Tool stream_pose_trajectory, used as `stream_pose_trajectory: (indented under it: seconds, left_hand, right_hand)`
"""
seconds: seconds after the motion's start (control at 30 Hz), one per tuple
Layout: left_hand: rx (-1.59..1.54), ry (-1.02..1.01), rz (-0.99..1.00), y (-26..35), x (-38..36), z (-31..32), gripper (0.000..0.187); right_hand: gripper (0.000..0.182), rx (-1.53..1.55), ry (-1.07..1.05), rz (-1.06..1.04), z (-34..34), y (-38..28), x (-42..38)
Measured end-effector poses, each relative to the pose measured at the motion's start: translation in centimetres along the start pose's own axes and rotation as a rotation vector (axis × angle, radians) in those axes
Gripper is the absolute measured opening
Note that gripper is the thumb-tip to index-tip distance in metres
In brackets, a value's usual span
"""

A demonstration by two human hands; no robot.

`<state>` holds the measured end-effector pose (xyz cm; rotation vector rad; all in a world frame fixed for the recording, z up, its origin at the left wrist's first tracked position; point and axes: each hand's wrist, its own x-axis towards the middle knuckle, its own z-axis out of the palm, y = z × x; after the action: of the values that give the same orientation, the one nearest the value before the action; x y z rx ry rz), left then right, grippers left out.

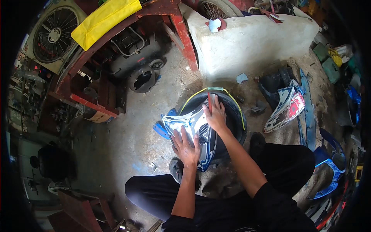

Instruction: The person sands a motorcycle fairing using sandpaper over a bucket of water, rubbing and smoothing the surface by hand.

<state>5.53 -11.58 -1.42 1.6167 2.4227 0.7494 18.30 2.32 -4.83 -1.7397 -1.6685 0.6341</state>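
A motorcycle fairing panel [188, 120], sanded to patches of white, grey and blue, lies across a black bucket [237, 116] with a yellow-green handle. My left hand [186, 150] lies flat on the panel's near part, fingers spread, holding nothing. At the panel's upper right edge, over the bucket, my right hand [216, 116] has its fingers closed around a folded piece of sandpaper [209, 101], of which a red edge and a grey face show. The bucket's inside is mostly hidden by the panel and my hand.
Another partly sanded panel [285, 109] leans at the right beside a blue strip [305, 104]. Blue plastic parts [330, 178] lie at the lower right. A low white wall [247, 46] stands ahead, a red metal frame [185, 42] with yellow cloth [104, 21] at upper left.
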Motion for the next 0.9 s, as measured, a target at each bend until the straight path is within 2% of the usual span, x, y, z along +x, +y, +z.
stream_pose_trajectory:
  seconds: [0.1,0.17,0.2,0.23,0.33,0.43,0.6,0.8,0.9]
  left_hand:
    - [-0.014,0.011,-0.007,0.2,0.1,-0.1,0.071]
    - [-0.02,0.045,0.005,0.3,0.0,-0.1,0.069]
    - [-0.019,0.043,0.003,0.4,-0.1,0.0,0.069]
    - [-0.021,0.052,0.011,0.3,0.0,0.0,0.069]
    - [-0.009,0.062,0.024,0.2,-0.1,-0.1,0.068]
    - [-0.012,0.084,0.036,0.2,0.0,0.2,0.068]
    - [-0.016,0.075,0.032,0.3,0.0,0.0,0.068]
    - [0.009,0.075,0.043,0.2,-0.2,0.0,0.068]
    - [0.011,0.09,0.05,0.2,-0.1,0.1,0.067]
  right_hand:
    - [0.067,0.094,0.042,-0.053,-0.3,-0.4,-2.5]
    - [0.067,0.078,-0.005,0.037,-1.6,-2.1,-5.1]
    - [0.066,-0.069,0.138,0.01,-0.5,-1.9,-4.9]
    - [0.066,-0.065,0.136,0.014,0.0,-1.3,-4.5]
    - [0.063,0.093,-0.088,0.216,-1.9,-2.6,-1.7]
    - [0.06,-0.002,-0.065,0.177,-2.1,-2.9,-1.0]
    - [0.051,-0.046,-0.035,0.126,-2.1,-3.3,-4.6]
    - [0.043,-0.061,0.006,0.184,-1.5,-3.1,0.4]
    - [0.042,-0.078,-0.001,0.15,-2.2,-3.3,-1.0]
